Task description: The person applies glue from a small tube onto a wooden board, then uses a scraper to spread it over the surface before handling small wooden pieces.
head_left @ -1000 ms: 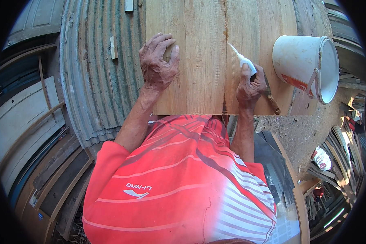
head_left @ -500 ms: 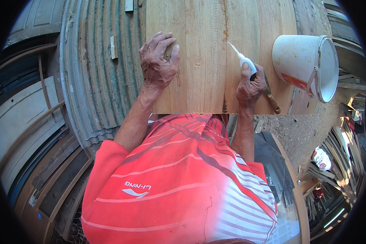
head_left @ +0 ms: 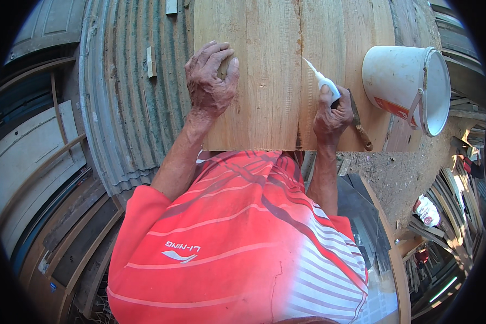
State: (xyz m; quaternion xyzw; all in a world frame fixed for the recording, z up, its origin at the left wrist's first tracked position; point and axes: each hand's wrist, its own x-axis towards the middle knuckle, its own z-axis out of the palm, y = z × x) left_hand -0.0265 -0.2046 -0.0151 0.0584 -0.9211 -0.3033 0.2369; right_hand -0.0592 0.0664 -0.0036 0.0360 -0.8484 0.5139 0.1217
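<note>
A pale wooden panel (head_left: 272, 81) made of joined boards lies before me. In my right hand (head_left: 332, 116) is a small white glue bottle (head_left: 328, 88), tilted with its long thin nozzle pointing away and left. The nozzle tip is close to a brown-stained seam (head_left: 301, 38) between two boards. Beside that hand lies a tool with a wooden handle (head_left: 365, 139), its other end partly hidden by the hand. My left hand (head_left: 210, 78) rests at the panel's left edge, fingers curled and thumb opposed. Something brownish shows between thumb and fingers, too hidden to name.
A white bucket (head_left: 391, 75) lies on its side at the panel's right. Corrugated sheeting (head_left: 129, 97) with small wood offcuts (head_left: 151, 62) on it borders the left. Stacked boards (head_left: 451, 200) stand on the ground at right, near a white bag (head_left: 426, 210).
The nozzle tip has dipped very slightly toward me. Both hands otherwise stay where they were.
</note>
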